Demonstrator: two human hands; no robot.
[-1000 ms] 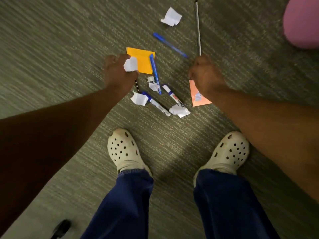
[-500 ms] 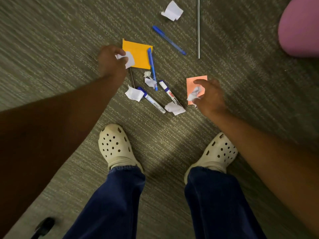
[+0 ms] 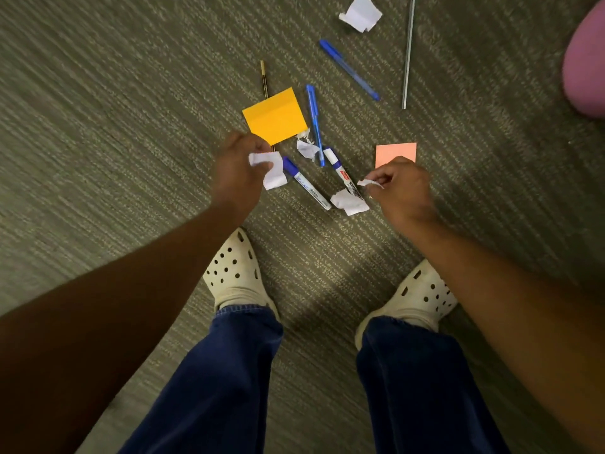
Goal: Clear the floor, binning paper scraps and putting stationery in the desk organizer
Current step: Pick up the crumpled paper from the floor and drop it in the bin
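Note:
My left hand is shut on a white paper scrap, just above another white scrap on the carpet. My right hand pinches a small white scrap over a crumpled scrap. Two whiteboard markers lie between my hands. An orange sticky pad and a pink sticky pad lie further out. Two blue pens, a thin pencil and a grey rod lie beyond.
More white scraps lie at the centre and at the top. A pink rounded object sits at the right edge. My feet in cream clogs stand on the grey-green carpet.
My left hand came down from the orange pad to the scrap beside the markers, still holding its paper. My right hand left the pink pad and moved left with a scrap.

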